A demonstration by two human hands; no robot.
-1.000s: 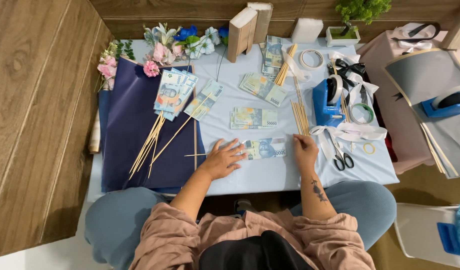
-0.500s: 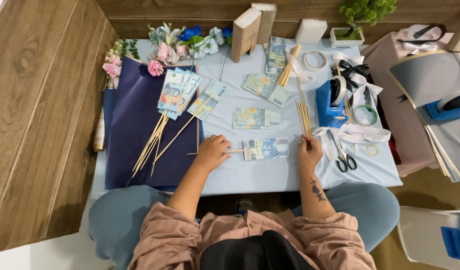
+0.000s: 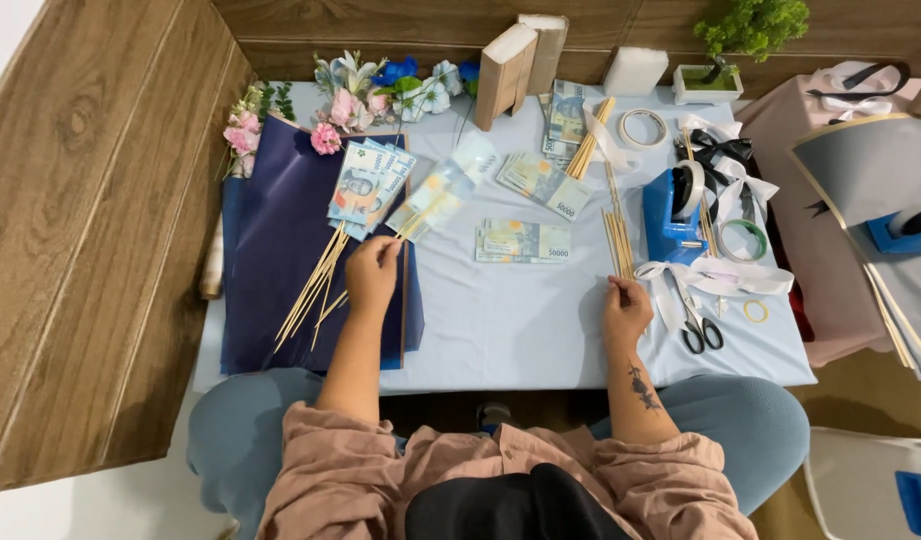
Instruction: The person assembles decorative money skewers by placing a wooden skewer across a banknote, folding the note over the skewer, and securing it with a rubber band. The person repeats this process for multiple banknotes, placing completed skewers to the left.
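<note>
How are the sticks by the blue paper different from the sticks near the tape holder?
The sticks by the left hand fan out slanted over the dark blue paper, with banknotes at their tops. The sticks by the right hand lie in a tight, nearly straight bundle on the pale blue tablecloth, bare, with no banknotes on them. Both are thin, light wooden skewers.

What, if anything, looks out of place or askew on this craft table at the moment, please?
Nothing is spilled or broken. The white ribbon sprawls loosely over the scissors, partly hiding them. Banknote stacks lie at mixed angles. The left hand is at the skewered notes; the right hand touches the loose skewers.
</note>
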